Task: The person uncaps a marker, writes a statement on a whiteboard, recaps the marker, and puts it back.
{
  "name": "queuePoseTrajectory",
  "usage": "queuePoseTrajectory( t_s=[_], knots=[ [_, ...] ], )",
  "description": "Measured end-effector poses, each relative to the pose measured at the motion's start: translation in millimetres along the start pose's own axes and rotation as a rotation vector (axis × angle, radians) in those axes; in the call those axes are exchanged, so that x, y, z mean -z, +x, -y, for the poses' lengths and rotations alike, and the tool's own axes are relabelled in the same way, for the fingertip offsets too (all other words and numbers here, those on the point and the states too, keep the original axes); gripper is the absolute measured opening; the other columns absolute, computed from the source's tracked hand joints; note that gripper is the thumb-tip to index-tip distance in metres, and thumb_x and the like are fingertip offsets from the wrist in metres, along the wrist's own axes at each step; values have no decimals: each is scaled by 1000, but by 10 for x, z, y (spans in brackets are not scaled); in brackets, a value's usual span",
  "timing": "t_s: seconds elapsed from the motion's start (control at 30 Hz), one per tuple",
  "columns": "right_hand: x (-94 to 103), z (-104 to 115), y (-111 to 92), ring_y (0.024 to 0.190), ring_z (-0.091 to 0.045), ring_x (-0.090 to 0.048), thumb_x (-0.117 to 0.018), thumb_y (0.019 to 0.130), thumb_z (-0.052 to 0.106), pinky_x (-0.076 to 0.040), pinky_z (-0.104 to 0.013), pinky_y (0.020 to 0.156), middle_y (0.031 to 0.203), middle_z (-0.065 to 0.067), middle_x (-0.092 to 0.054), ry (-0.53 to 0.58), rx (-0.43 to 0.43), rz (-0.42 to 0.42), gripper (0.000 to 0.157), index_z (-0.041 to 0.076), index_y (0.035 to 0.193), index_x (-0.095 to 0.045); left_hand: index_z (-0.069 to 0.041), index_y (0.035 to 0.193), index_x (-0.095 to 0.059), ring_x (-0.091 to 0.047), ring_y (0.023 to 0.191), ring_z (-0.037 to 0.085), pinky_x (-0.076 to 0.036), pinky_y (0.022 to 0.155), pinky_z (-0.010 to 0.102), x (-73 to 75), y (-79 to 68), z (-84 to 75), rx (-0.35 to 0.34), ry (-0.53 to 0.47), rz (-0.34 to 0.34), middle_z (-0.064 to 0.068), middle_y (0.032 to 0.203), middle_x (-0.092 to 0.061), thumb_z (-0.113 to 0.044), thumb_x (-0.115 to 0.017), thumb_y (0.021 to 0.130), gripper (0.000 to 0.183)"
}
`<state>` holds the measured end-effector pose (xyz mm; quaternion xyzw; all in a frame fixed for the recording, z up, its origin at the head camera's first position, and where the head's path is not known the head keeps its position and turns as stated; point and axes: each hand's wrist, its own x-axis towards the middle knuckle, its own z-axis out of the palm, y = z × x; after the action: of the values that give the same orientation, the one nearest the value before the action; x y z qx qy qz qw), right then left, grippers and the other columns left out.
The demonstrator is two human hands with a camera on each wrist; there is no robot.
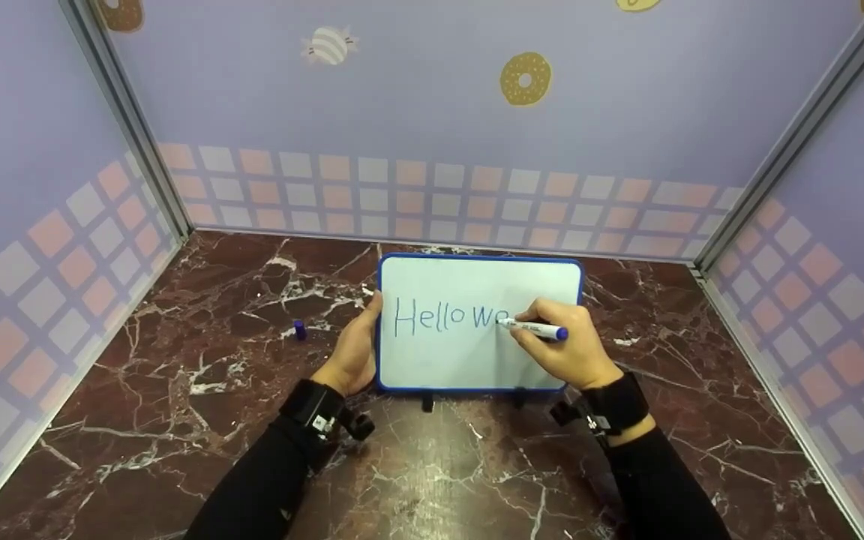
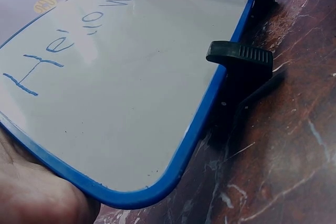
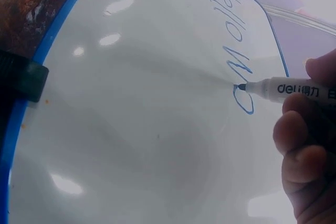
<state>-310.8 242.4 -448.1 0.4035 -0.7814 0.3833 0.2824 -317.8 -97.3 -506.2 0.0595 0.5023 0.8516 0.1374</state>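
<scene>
A small whiteboard [image 1: 439, 360] with a blue frame leans on a dark stand, with "Hello Wo" written across it in blue. The left hand [image 1: 351, 351] holds its left edge, the thumb by the frame and the other fingers mostly hidden behind. In the left wrist view, the palm [image 2: 42, 198] lies against the blue rim. The right hand [image 1: 568, 341] pinches a white whiteboard marker [image 1: 541, 328] with a blue end. Seen in the right wrist view, the marker's dark tip [image 3: 241, 87] touches the board at the letter "o".
A blue marker cap [image 1: 300, 330] stands on the dark red marbled table [image 1: 199, 435], left of the left hand. Black stand clips [image 2: 241, 53] hook over the board's lower edge. Patterned panels [image 1: 432, 112] enclose the table at the back and both sides.
</scene>
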Motion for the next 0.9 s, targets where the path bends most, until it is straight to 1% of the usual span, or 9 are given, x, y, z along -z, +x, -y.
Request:
queuePoseTrajectory(
  t_s=[0.13,0.27,0.43,0.63,0.9],
  knots=[
    [29,-9,8,58,-10,-58,-89,84,-4,-45,-21,51,80,-3,-78,12,16,-31,18,7,91,-77,-15,164,-53,-68,120,30,-55,100,47,-4,3,9,-7,9,-11,12,137,-71,-65,-46,115,70],
    [78,-21,13,58,-10,-58,-88,84,-4,-45,-21,52,82,-3,-79,18,13,-59,16,6,90,-78,-15,164,-53,-68,120,29,-55,101,45,-4,16,15,-16,13,-15,11,137,-72,-65,-47,115,70],
    [136,-39,4,59,-10,-59,-85,87,-4,-46,-19,55,82,-5,-79,11,16,-62,12,4,90,-77,-15,163,-54,-69,121,30,-55,102,47,-5,21,13,-15,13,-22,12,137,-72,-64,-47,115,69],
    [163,-46,5,60,-10,-59,-83,89,0,-46,-20,56,84,-4,-79,-9,17,-79,9,4,89,-76,-15,164,-53,-68,124,31,-54,104,48,-11,25,9,-20,9,-12,13,141,-71,-65,-48,114,71],
    [157,-66,-16,59,-10,-58,-83,88,-2,-44,-20,55,83,-4,-79,-16,13,-77,11,6,90,-76,-15,164,-52,-69,121,32,-55,101,49,1,11,12,-9,19,-11,14,139,-72,-64,-45,115,70]
  ],
)
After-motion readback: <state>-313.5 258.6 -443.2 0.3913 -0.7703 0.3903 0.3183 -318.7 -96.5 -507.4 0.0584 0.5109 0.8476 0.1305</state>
